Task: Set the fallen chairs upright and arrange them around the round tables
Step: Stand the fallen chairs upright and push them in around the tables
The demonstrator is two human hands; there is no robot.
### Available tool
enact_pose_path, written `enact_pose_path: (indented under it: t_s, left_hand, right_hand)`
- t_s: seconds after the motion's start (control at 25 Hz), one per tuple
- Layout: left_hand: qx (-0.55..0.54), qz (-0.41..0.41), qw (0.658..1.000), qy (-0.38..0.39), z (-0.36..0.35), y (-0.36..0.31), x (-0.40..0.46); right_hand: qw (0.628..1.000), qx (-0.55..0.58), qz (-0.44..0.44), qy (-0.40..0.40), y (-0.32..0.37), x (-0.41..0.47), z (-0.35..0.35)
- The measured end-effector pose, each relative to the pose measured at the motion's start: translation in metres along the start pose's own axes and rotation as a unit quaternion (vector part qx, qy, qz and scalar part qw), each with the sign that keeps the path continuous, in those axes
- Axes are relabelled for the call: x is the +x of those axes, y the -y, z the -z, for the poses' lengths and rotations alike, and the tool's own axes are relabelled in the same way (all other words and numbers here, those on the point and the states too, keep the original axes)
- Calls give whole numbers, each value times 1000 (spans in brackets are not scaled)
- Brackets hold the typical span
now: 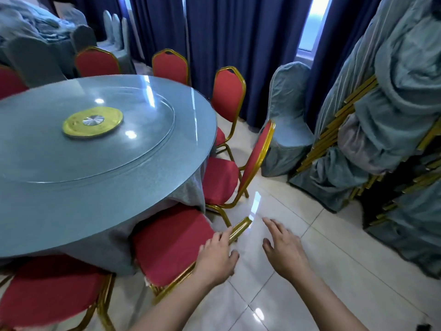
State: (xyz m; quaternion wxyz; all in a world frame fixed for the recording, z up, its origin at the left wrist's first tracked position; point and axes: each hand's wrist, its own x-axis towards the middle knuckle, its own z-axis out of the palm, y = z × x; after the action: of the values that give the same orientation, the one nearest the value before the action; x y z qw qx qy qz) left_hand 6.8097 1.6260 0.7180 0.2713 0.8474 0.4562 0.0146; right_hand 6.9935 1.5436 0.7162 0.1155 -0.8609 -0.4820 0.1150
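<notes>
A round table with a grey-blue cloth and a glass turntable fills the left. Red chairs with gold frames stand around it. The nearest chair has its seat pushed under the table edge; its gold back rail shows only as a short piece. My left hand rests over that chair's back with its fingertips touching the rail. My right hand hovers over the floor just right of it, fingers straight and holding nothing. Another chair stands upright beyond, and one more at the lower left.
A tall stack of chairs in grey-blue covers leans at the right. One covered chair stands beside dark blue curtains. A second table with covered chairs is at the far left. Glossy white tiles lie between.
</notes>
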Motion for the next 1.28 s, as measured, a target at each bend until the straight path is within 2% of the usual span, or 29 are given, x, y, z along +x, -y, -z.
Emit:
enact_pose_path:
  t_s: [0.28, 0.44, 0.64, 0.76, 0.92, 1.0, 1.16, 1.28]
  left_hand:
    - [116, 118, 986, 13, -28, -68, 95]
    - [117, 187, 975, -14, -37, -66, 105]
    - [81, 175, 981, -16, -36, -59, 114]
    - [66, 163, 984, -27, -33, -51, 113]
    - [84, 153, 983, -62, -37, -49, 112]
    - [117, 156, 978, -80, -36, -48, 115]
    - [131, 181, 968, -116, -28, -47, 135]
    - [154, 204, 955, -150, -29, -49, 140]
  right_hand:
    - [997, 18, 55, 49, -83, 158, 70]
    - [988, 110, 68, 86, -63, 246, 76]
    - [962, 249, -14, 112, -28, 368, 51]
    - [976, 195, -59, 70, -11, 419, 27]
    - [998, 42, -35, -21, -25, 458, 11]
    - [997, 65, -46, -5, -40, 472, 3]
    - [991, 137, 2, -3, -68, 500, -11]
    - [991, 128, 26, 21, -92, 535, 1]
